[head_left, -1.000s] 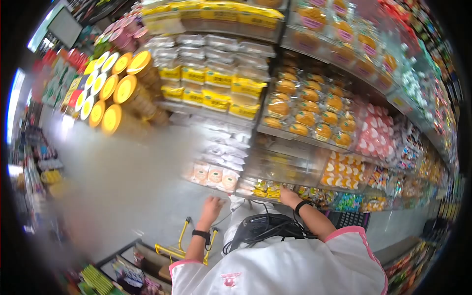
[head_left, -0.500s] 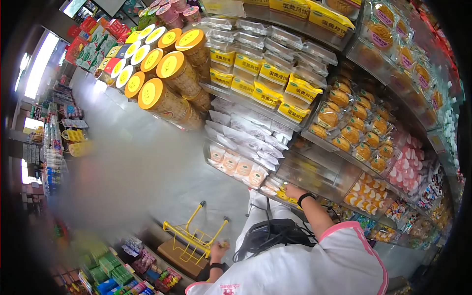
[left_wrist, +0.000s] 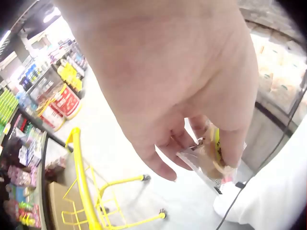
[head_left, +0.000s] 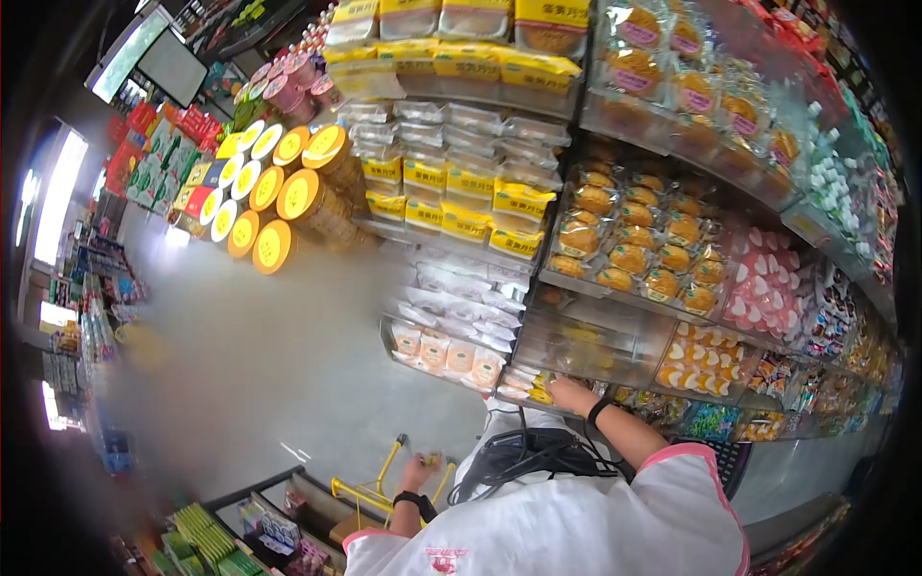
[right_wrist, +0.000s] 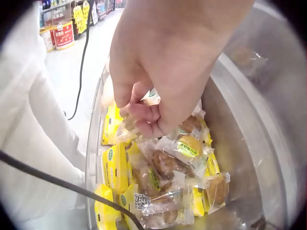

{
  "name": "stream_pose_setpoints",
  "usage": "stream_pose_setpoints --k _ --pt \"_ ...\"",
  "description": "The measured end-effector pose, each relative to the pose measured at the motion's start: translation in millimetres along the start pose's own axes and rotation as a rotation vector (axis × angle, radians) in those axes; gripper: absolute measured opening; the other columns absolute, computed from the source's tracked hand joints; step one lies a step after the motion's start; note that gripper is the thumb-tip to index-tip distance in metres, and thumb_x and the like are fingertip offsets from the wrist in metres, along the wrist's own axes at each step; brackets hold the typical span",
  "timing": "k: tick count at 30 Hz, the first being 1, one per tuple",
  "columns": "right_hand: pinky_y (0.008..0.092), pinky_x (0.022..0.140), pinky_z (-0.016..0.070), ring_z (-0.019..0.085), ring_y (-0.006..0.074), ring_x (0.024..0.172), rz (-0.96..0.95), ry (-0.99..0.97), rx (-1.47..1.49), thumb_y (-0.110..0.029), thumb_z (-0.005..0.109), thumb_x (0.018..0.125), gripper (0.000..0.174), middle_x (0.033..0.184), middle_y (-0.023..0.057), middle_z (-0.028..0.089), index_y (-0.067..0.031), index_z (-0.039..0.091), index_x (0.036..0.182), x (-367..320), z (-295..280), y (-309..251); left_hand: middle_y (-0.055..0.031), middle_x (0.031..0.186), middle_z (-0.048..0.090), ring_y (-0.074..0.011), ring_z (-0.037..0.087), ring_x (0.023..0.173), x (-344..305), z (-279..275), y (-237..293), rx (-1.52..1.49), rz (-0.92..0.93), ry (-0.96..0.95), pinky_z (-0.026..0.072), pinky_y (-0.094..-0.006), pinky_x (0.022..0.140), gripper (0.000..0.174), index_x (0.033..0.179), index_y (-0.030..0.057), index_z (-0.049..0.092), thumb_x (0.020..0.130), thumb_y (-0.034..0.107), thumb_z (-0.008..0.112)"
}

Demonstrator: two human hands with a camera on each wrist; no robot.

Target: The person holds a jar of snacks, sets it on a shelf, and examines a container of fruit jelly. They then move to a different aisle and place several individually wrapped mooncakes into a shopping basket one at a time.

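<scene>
My left hand [left_wrist: 168, 86] pinches a wrapped pastry [left_wrist: 209, 164] between thumb and fingers, above the yellow basket trolley [left_wrist: 82, 184]. My right hand [right_wrist: 163, 67] curls over the heaped pastry packets [right_wrist: 168, 167] in the steel shelf bin [right_wrist: 249, 120]; I cannot tell whether it grips one.

One yellow cart [head_left: 384, 478]; roughly ten yellow-lidded tubs [head_left: 298, 195].

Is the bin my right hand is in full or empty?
Partly full. Wrapped cakes cover the floor of the bin in a loose heap under the right hand, while its steel wall stands bare above them.
</scene>
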State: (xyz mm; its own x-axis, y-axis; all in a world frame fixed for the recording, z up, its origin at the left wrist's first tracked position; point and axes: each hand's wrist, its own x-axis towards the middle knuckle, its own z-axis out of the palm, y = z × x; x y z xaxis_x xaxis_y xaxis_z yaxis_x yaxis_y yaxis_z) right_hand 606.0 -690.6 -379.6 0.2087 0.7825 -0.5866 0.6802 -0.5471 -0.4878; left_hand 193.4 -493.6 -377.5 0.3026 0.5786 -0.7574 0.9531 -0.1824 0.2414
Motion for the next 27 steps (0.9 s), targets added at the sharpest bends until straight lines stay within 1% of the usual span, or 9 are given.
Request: stream_pose_setpoints --k 2,5,6,9,14,17,21,24,27 --pt "0.0416 0.08 0.046 0.057 0.0322 0.093 -0.023 0.098 0.103 -0.019 0.052 0.082 0.02 0.08 0.0212 0.062 -0.0062 0.066 0.089 -15 -11 -10 -0.0178 0.081 0.064 -0.0341 0.063 0.079 20 -29 21 0.019 0.118 0.066 0.0483 -0.0399 0.068 0.056 0.091 0.0003 0.059 0.061 0.046 0.074" --pt "0.0391 0.075 0.0461 0.057 0.0297 0.086 -0.255 -0.074 0.217 -0.022 0.058 0.081 0.017 0.087 0.0196 0.061 -0.0097 0.067 0.087 -40 -57 -32 -0.0182 0.083 0.065 -0.0329 0.063 0.079 57 -47 35 0.08 0.189 0.082 0.0489 -0.0378 0.068 0.06 0.093 -0.0009 0.061 0.06 0.046 0.077" --pt "0.0365 0.072 0.0449 0.055 0.0271 0.083 -0.244 -0.047 0.262 -0.026 0.062 0.079 0.018 0.093 0.0163 0.057 -0.0099 0.068 0.086 -46 -60 -36 -0.0185 0.084 0.065 -0.0332 0.063 0.08 61 -54 45 0.081 0.205 0.068 0.0488 -0.0385 0.068 0.06 0.094 -0.0005 0.061 0.059 0.046 0.077" --pt "0.0354 0.074 0.0446 0.054 0.0262 0.087 -0.265 0.131 0.352 -0.025 0.062 0.08 0.019 0.095 0.0129 0.054 -0.01 0.068 0.088 -85 -118 -76 -0.019 0.086 0.065 -0.0337 0.063 0.083 62 -67 74 0.082 0.235 0.02 0.0488 -0.0393 0.071 0.059 0.095 0.0004 0.06 0.058 0.044 0.076" --pt "0.0382 0.079 0.0447 0.054 0.0324 0.089 -0.193 0.476 0.385 -0.02 0.059 0.081 0.016 0.097 0.0159 0.05 -0.0094 0.066 0.091 -78 -160 -66 -0.0194 0.09 0.065 -0.0325 0.063 0.086 51 -60 78 0.078 0.211 -0.072 0.0487 -0.0375 0.074 0.063 0.097 0.0 0.061 0.056 0.044 0.077" --pt "0.0401 0.082 0.0443 0.054 0.0342 0.092 -0.124 0.44 0.263 -0.017 0.056 0.082 0.015 0.099 0.0173 0.048 -0.009 0.066 0.09 -44 -166 -37 -0.0193 0.09 0.066 -0.0327 0.063 0.087 45 -44 50 0.045 0.197 -0.045 0.0485 -0.0377 0.075 0.066 0.097 -0.001 0.062 0.055 0.049 0.075" --pt "0.0457 0.089 0.0424 0.051 0.0389 0.101 0.06 0.356 -0.045 -0.009 0.055 0.078 0.018 0.127 0.019 0.043 -0.0071 0.066 0.093 0 -162 -24 -0.0202 0.093 0.065 -0.0328 0.063 0.089 32 -16 -2 0.036 0.082 -0.062 0.0485 -0.0379 0.077 0.075 0.101 -0.0021 0.061 0.054 0.056 0.073" --pt "0.0481 0.089 0.0425 0.048 0.0407 0.107 0.023 0.388 -0.14 -0.004 0.052 0.078 0.017 0.128 0.0246 0.04 -0.003 0.064 0.09 17 -164 -30 -0.0221 0.093 0.065 -0.033 0.062 0.092 0 -5 -19 0.0 -0.002 -0.017 0.0485 -0.0376 0.078 0.08 0.101 -0.0036 0.062 0.053 0.06 0.071" --pt "0.0488 0.088 0.0431 0.046 0.0436 0.109 -0.022 0.326 -0.224 -0.003 0.051 0.078 0.02 0.135 0.029 0.033 -0.0012 0.063 0.094 30 -168 -33 -0.0241 0.091 0.064 -0.034 0.062 0.092 54 75 -136 -0.134 0.042 -0.133 0.0484 -0.0384 0.078 0.078 0.096 -0.0045 0.064 0.054 0.061 0.069"
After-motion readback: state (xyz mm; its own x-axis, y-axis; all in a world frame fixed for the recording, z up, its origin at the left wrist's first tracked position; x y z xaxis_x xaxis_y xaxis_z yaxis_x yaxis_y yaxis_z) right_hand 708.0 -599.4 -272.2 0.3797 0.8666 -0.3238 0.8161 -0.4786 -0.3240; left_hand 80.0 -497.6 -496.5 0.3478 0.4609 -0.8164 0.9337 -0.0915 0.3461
